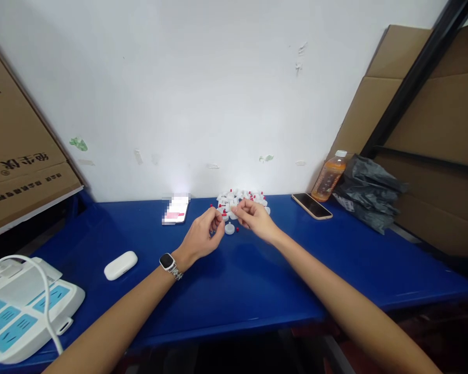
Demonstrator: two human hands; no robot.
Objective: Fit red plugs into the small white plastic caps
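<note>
A heap of small white plastic caps (pixel 239 195), several with red tips, lies on the blue table near the wall. My left hand (pixel 206 232) is at the heap's left front edge, fingers curled and thumb drawn in; anything between them is hidden. From the right, my right hand (pixel 256 218) reaches in with thumb and forefinger pinched beside white pieces; I cannot tell whether one is held. In front of the heap, between the hands, sit one round white cap (pixel 229 229) with a short nozzle and a loose red tip (pixel 237 229).
Left of the heap lies a lit phone (pixel 175 209); nearer me are a white earbud case (pixel 120 265) and a power strip (pixel 31 311) with a cable. At right are another phone (pixel 312 206), an orange drink bottle (pixel 329 176) and a dark plastic bag (pixel 368 189). Cardboard flanks both sides.
</note>
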